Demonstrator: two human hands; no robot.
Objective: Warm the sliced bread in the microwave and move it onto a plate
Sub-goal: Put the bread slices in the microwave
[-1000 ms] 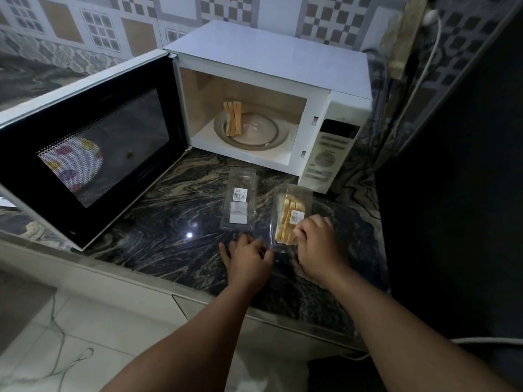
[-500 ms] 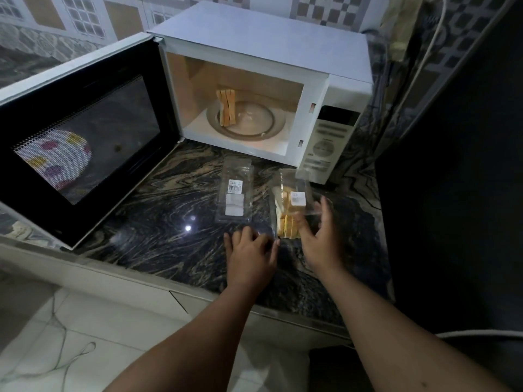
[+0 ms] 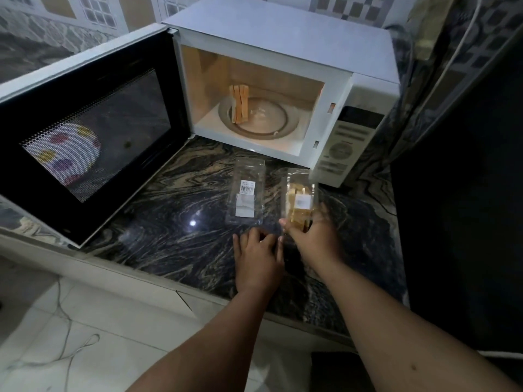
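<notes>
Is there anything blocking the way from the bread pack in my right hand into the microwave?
Nothing visible. The microwave door is swung open, and the turntable holds only bread slices at its left.

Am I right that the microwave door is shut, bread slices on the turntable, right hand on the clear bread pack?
Not quite: the head view shows the microwave door swung wide open, not shut. The rest holds: bread slices stand on the turntable, and the right hand grips the clear bread pack.
</notes>
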